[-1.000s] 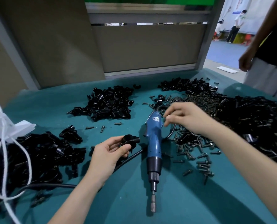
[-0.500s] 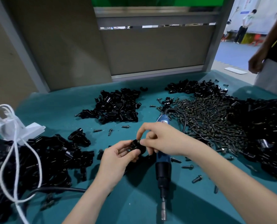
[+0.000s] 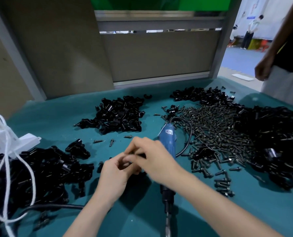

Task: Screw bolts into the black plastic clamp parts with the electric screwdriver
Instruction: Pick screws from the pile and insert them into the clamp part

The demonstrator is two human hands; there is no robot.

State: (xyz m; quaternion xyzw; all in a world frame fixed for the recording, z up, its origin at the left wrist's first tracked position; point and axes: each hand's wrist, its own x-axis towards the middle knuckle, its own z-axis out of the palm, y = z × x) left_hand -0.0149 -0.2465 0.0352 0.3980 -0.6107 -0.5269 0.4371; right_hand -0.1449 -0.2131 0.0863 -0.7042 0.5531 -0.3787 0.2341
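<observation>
My left hand [image 3: 115, 173] and my right hand [image 3: 152, 156] meet over the middle of the teal table, blurred by motion. Between their fingertips sits a small black clamp part [image 3: 139, 155], mostly hidden; both hands pinch it. Whether a bolt is in it I cannot make out. The blue electric screwdriver [image 3: 168, 142] lies on the table under my right hand, its bit pointing toward me. A broad heap of dark bolts [image 3: 215, 134] spreads to the right.
Piles of black clamp parts lie at the back centre [image 3: 118, 115], the left [image 3: 39, 171] and the far right [image 3: 275, 142]. A white cord and adapter [image 3: 10, 142] sit at left. A standing person [image 3: 284, 53] is at the table's right corner. Grey partition panels rise behind.
My right hand left the bolt heap and came left to join my left hand on the clamp part. Both hands now sit closer together over the screwdriver.
</observation>
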